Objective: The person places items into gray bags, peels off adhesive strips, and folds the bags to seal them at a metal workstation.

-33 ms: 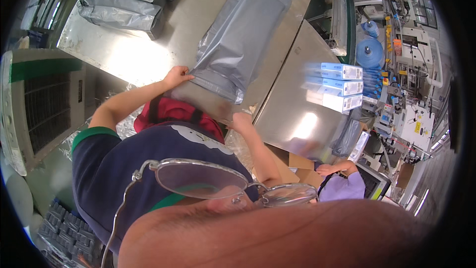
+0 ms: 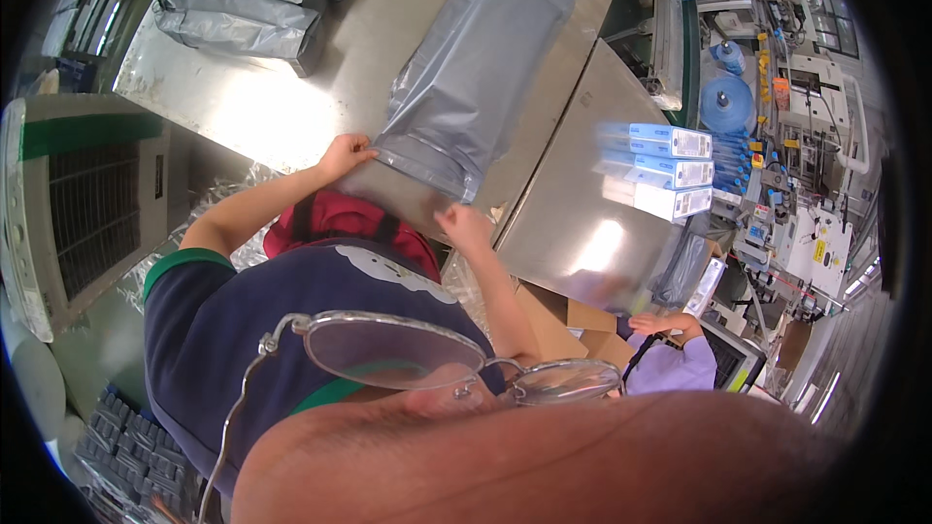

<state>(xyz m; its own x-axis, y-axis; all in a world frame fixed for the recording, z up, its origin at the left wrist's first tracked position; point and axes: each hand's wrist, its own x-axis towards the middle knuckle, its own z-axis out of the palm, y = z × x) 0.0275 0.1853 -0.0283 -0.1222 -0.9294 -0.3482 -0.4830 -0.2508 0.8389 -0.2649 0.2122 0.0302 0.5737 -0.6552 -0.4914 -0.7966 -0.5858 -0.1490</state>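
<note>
A grey plastic mailing bag (image 2: 456, 87) lies flat on the metal table in front of me, its near edge creased and folded. My left hand (image 2: 347, 155) pinches the near left corner of this bag between thumb and fingers. Close to the near right corner, just short of the bag, is my right hand (image 2: 466, 227). Its fingers are curled together, and whatever they hold, if anything, is too small to make out.
Several filled grey bags (image 2: 243, 15) sit at the table's far left. Blue and white boxes (image 2: 675, 173) are stacked on the adjoining metal table (image 2: 573, 204). Open cardboard (image 2: 549, 325) stands below it, near another person's purple sleeve (image 2: 670, 366). A slatted white unit (image 2: 92, 204) is at left.
My right hand has risen slightly and shifted left, nearer the bag's near edge. My left hand stays at the bag's corner. The other person's hand has moved a little.
</note>
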